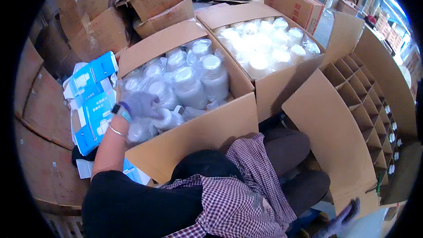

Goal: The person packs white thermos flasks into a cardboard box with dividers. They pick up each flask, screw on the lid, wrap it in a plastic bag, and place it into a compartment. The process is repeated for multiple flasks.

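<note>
My left hand (140,105), in a pale purple glove, reaches into the left carton (211,128). Its fingers are apart, and the lower one touches or lies just over a white cup (165,120) near the carton's front. Around it stand several white cups in clear plastic bags (189,87); the contact is partly hidden by plastic. At the lower right, my right hand (343,222), gloved too, has its fingers stretched out beside the flap (337,150) of the divided carton (363,99). Nothing shows in that hand.
Behind on the right stands another open carton (286,79) of bagged white cups. White pieces (391,137) sit along the divided carton's far-right cells. Flat blue-and-white printed boxes (94,110) lie at the left. Brown cartons (161,0) are stacked behind; a sealed one (293,6) stands farther back.
</note>
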A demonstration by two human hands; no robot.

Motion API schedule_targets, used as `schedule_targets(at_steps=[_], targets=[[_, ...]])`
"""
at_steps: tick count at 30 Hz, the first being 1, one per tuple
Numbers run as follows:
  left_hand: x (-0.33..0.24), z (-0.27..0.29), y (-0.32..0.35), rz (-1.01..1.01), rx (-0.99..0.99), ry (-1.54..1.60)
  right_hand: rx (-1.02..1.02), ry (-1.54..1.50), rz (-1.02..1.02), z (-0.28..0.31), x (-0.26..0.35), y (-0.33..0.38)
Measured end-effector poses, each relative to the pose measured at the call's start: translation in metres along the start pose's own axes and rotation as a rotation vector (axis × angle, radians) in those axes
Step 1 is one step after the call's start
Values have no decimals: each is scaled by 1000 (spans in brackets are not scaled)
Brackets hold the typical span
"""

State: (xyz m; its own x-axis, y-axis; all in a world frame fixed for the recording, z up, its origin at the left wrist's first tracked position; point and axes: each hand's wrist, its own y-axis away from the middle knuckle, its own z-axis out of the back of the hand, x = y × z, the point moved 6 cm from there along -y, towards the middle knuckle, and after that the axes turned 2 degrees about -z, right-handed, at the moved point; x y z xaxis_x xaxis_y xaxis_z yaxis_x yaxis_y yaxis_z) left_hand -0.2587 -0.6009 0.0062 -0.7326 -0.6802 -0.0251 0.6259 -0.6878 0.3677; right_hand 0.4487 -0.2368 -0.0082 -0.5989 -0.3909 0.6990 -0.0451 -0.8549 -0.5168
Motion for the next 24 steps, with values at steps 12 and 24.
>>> schedule_targets(at_steps=[12, 24], targets=[[-86, 87, 56, -124, -819, 376, 570, -462, 546, -156, 301, 35], [-373, 114, 110, -1458, -484, 522, 166, -354, 341, -80, 208, 60]])
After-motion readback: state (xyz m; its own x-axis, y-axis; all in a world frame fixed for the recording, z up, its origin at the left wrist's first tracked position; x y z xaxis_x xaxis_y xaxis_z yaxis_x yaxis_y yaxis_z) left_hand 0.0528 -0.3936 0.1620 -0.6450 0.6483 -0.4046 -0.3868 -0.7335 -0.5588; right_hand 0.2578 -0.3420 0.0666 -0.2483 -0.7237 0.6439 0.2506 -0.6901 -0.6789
